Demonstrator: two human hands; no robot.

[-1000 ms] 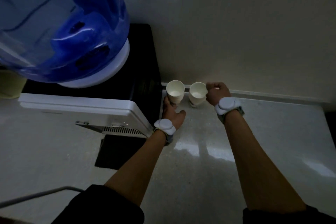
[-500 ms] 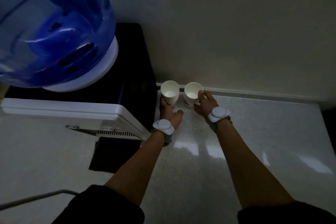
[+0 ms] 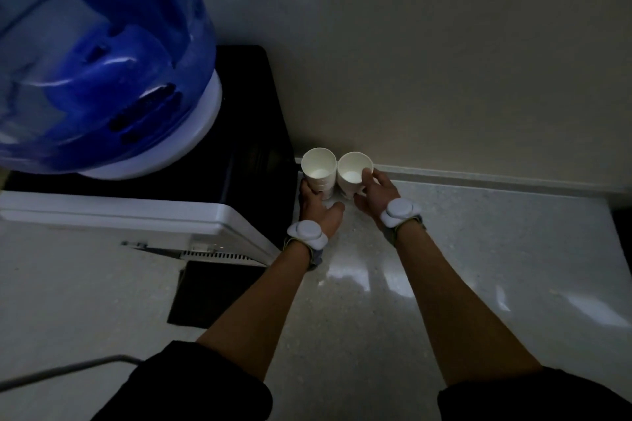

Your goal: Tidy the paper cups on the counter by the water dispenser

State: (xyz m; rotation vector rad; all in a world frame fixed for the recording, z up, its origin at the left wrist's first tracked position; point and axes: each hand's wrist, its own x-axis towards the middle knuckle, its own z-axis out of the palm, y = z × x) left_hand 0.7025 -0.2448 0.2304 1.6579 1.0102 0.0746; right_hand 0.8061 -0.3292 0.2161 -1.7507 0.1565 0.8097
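Left hand (image 3: pixel 316 208) curled round left cup (image 3: pixel 319 170), right hand (image 3: pixel 375 193) curled round right cup (image 3: pixel 352 175), rims touching, water dispenser (image 3: pixel 246 133) close on the left, wall (image 3: pixel 444 61) behind, tabletop (image 3: pixel 478 249) beneath

Blue bottle (image 3: pixel 102 85) (translucent), beige wall (image 3: pixel 444 44)

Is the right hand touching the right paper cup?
Touching. The head view shows the right hand gripping the right paper cup at its rim and side.
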